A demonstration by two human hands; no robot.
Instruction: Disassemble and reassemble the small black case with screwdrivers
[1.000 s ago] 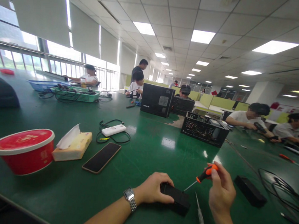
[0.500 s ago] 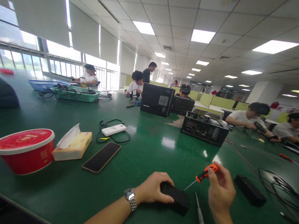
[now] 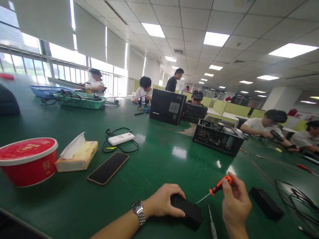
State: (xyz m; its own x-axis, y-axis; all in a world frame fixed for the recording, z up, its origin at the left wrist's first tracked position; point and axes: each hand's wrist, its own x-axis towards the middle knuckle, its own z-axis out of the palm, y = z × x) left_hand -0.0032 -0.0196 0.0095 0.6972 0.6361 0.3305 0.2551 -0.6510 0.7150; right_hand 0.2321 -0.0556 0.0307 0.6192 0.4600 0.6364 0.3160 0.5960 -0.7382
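My left hand [image 3: 165, 202], with a metal watch at the wrist, grips a black block-shaped case [image 3: 188, 212] that rests on the green table [image 3: 81, 210]. An orange and black screwdriver [image 3: 217, 185] is held by its handle in my right hand [image 3: 236, 200]. Its thin shaft slants down to the left, and the tip meets the top of the case near its far edge. Between the case and my right wrist lies a second, clear-handled screwdriver [image 3: 214, 231]. Another black block [image 3: 266, 203] sits to the right of my right hand.
On the left are a red tub [image 3: 26, 162], a tissue pack [image 3: 78, 156], a phone [image 3: 108, 168] and a white power strip [image 3: 121, 139]. Computer cases [image 3: 217, 137] stand farther back. Black cables [image 3: 302, 199] lie at the right. Several people are around the tables.
A standing person in the background has moved to the right. The orange screwdriver's handle has shifted very slightly; its tip stays at the case. My left hand holds its place.
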